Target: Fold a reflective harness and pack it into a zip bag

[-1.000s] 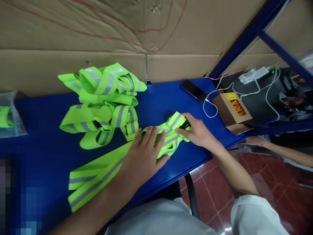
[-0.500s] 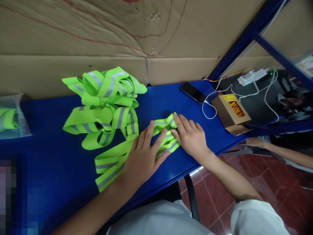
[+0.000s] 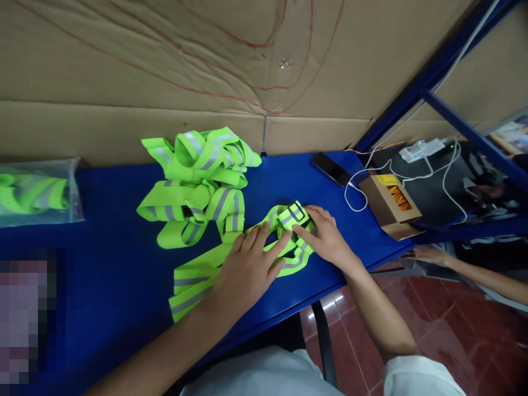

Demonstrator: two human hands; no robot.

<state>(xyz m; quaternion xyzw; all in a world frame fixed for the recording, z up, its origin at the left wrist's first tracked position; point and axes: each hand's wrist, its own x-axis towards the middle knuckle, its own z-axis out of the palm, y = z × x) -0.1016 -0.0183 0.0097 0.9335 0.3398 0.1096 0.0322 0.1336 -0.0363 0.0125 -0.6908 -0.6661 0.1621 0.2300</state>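
A neon-green reflective strap (image 3: 198, 280) with grey stripes lies in loops across the blue table in front of me. My left hand (image 3: 249, 258) rests palm down on it, fingers stretched and spread. At the strap's right end, a folded part carries a dark rectangular buckle (image 3: 296, 212). My right hand (image 3: 325, 234) grips this end, its thumb towards the buckle and its fingers behind; the fingertips are partly hidden. Just beyond my left hand sits a heap of similar green straps (image 3: 206, 181).
A clear bag of green straps (image 3: 39, 192) lies left. At right are a phone (image 3: 331, 169), a white cable, an open cardboard box (image 3: 390, 206) and a white power strip (image 3: 423, 149). Another person's hand (image 3: 429, 254) shows beyond the table edge. Cardboard (image 3: 165, 124) lines the back.
My right hand has shifted slightly, and the strap end has turned up so its dark buckle shows. My left hand stays flat on the strap. The camera view has swung slightly left.
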